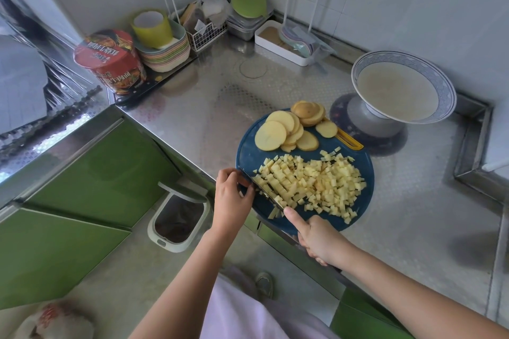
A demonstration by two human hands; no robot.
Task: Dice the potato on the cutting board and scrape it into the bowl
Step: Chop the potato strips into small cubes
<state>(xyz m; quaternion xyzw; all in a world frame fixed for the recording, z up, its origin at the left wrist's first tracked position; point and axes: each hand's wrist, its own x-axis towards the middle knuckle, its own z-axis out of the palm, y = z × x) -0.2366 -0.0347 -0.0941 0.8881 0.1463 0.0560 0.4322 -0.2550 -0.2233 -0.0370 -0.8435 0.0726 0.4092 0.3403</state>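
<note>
A round blue cutting board [355, 217] lies at the steel counter's front edge. A spread of small potato dice [325, 184] covers its middle, and several round potato slices [289, 129] lie stacked at its far side. My right hand [316, 237] grips the handle of a dark knife [264, 191], index finger along the spine; the blade stands on the board at the left edge of the dice. My left hand [231, 195] holds the blade's tip end at the board's left rim. A white bowl with a blue rim [403, 85] stands tilted at the back right.
A red instant-noodle cup [110, 60], stacked plates with a yellow cup [162, 44], a wire basket and white trays crowd the back corner. A second knife [137, 91] lies under the noodle cup. A white waste bin [179, 220] stands on the floor below the counter edge.
</note>
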